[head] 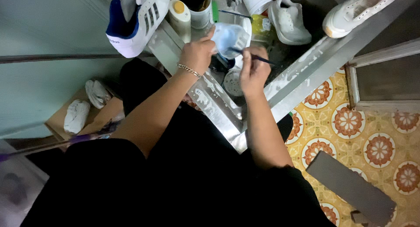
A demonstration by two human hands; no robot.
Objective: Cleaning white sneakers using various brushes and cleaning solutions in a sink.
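Right hand (253,71) pinches thin brush (261,58); left hand (199,52) grips pale soft shoe (229,38).

Top centre, the left hand (199,52) covers part of a pale blue, blurred object (229,38); what it is cannot be told. The right hand (253,69) closes round a thin brush (258,58), hiding most of its handle, and its tip is lost against the pale object. Along the top edge, a white and blue sneaker (138,19), a white sneaker (356,10) at upper right and a cup of tools (200,10) are cut off. The person's lap, lower centre, is too dark to read. At lower right, a grey board (350,187) runs past the bottom edge.
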